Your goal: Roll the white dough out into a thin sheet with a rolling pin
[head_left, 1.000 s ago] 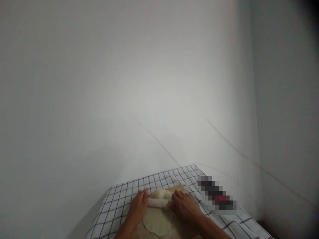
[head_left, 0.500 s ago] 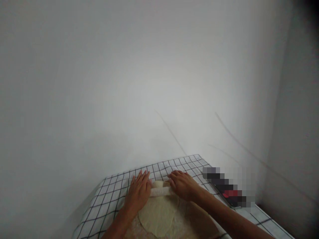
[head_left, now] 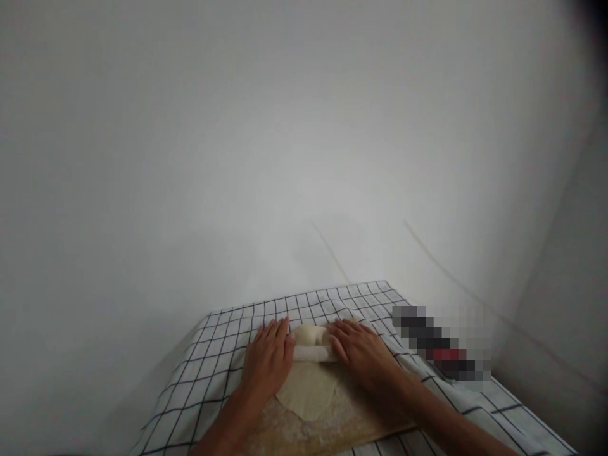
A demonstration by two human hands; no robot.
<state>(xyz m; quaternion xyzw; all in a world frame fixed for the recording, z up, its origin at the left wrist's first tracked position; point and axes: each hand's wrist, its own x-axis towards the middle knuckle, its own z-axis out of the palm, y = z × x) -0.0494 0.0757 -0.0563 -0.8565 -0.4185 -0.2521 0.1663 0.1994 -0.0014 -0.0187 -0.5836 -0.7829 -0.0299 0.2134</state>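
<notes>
A pale rolling pin lies crosswise over a flattened sheet of dough. My left hand rests palm-down on the pin's left end, fingers stretched forward. On the right end lies my right hand, its fingers also extended and slightly spread. Both palms hide the pin's ends. Beyond the pin, a thicker rounded part of the dough bulges up between the hands. Under everything is a floured wooden board, partly covered by my forearms.
A white tablecloth with black grid lines covers the table. To the right sits a pixelated dark and red object. A plain pale wall stands right behind the table, with another wall at the right.
The pin and both hands have come back towards me over the dough, so more dough shows beyond the pin. The view has shifted, and the board's near edge is now visible.
</notes>
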